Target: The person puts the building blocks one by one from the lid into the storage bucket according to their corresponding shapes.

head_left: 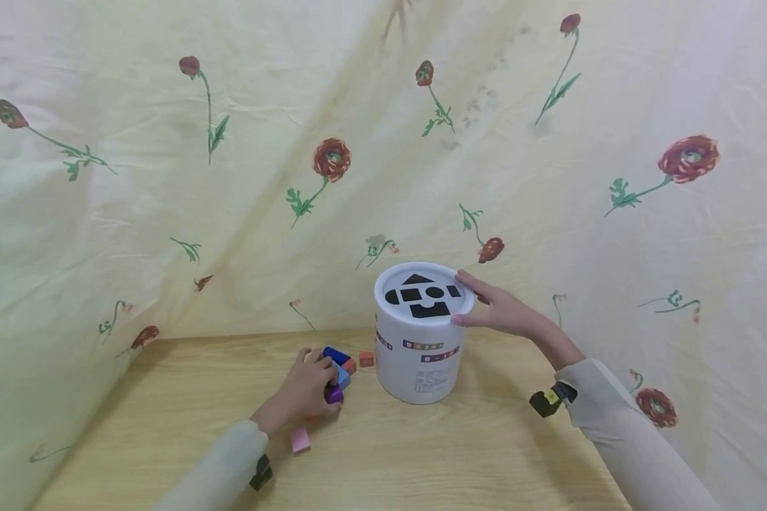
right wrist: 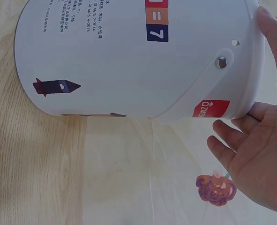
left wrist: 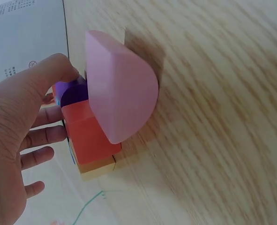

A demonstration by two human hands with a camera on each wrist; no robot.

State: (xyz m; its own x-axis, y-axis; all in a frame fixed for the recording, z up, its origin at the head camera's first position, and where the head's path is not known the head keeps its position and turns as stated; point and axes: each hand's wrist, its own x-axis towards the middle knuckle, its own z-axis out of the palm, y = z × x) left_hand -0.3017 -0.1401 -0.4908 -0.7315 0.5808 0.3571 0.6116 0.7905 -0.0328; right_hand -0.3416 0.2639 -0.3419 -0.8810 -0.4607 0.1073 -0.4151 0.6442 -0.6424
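My left hand [head_left: 307,387] is low over a cluster of blocks, pinching a purple rounded block [left wrist: 74,95] between thumb and fingers. Next to that block in the left wrist view are a red block [left wrist: 92,133], a yellowish block [left wrist: 99,170] and a pink half-round block [left wrist: 124,89]. Beyond the fingers lie a dark blue block [head_left: 336,355] and a light blue one [head_left: 343,379]. My right hand [head_left: 501,309] grips the rim of a white bucket [head_left: 418,362], thumb and fingers spread round its edge. Shaped holes pierce the bucket's lid [head_left: 393,280].
A small orange-red block [head_left: 366,358] sits between the cluster and the bucket. The wooden table [head_left: 486,454] ends at the back against a flowered cloth [head_left: 249,213], which also hangs at both sides.
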